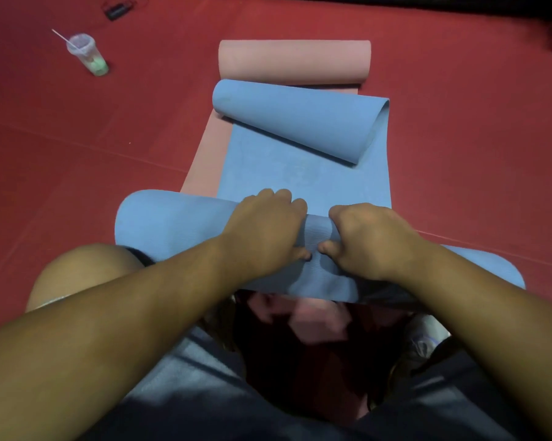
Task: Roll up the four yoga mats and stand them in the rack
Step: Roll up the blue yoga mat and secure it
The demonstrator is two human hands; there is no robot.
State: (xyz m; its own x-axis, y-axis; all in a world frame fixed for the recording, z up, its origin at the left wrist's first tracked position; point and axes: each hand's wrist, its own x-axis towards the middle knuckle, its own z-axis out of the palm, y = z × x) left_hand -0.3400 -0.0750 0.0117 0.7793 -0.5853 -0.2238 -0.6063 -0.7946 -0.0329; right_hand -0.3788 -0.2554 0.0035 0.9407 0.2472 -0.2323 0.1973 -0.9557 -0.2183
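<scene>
Both hands sit side by side on the near end of the blue mat (303, 173), close to the middle of its width. The left hand (265, 227) has its fingers curled over the top of the started roll with the thumb tucked under the near edge, and the right hand (373, 240) grips the same fold in the same way, so each is closed around the mat's rolled-over end. The thumbs nearly meet between them. The roll runs left to right across the view, while the mat's long axis runs straight away from the person, near to far, so I judge the coming move to be a push forward along that axis, turning the roll away from the body. Neither hand is clearly nearer; they are about level. The roll's left part looks further along than its right, which may call for evening out. At the far end the blue mat curls back on itself in a loose cone, wider on the right. Beneath it lies the pink mat (204, 160), showing along the left side, its far end (293, 60) also curled up. All of this rests on the red floor (77, 154). Far left stands a plastic cup (88, 55) with a straw. No rack is in view.
</scene>
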